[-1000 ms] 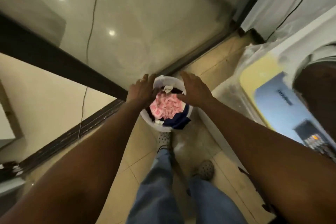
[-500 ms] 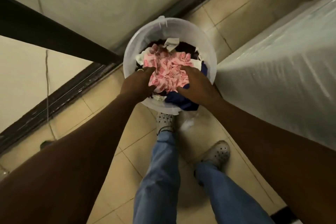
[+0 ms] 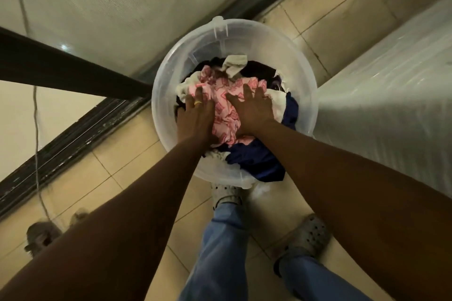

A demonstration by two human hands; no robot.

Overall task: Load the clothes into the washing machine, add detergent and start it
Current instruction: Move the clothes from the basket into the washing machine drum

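Observation:
A clear plastic bucket [image 3: 171,80] stands on the tiled floor, full of clothes. On top lies a pink patterned cloth [image 3: 226,115], with white pieces and a dark blue garment [image 3: 256,159] that hangs over the near rim. My left hand [image 3: 195,115] lies flat on the left side of the pink cloth, fingers spread, a yellow ring on one finger. My right hand [image 3: 254,107] presses flat on the cloth's right side, fingers apart. Neither hand has closed on anything. The washing machine [image 3: 381,95], wrapped in clear plastic, stands right beside the bucket.
My two feet in grey clogs [image 3: 303,239] and blue jeans stand just behind the bucket. A dark sliding-door track [image 3: 68,134] and a mesh screen [image 3: 122,7] run along the left. A thin cable [image 3: 36,129] hangs down at the left.
The view has come closer to the bucket. Both hands have moved from gripping the cloth's near edge to lying flat with spread fingers on top of the pile.

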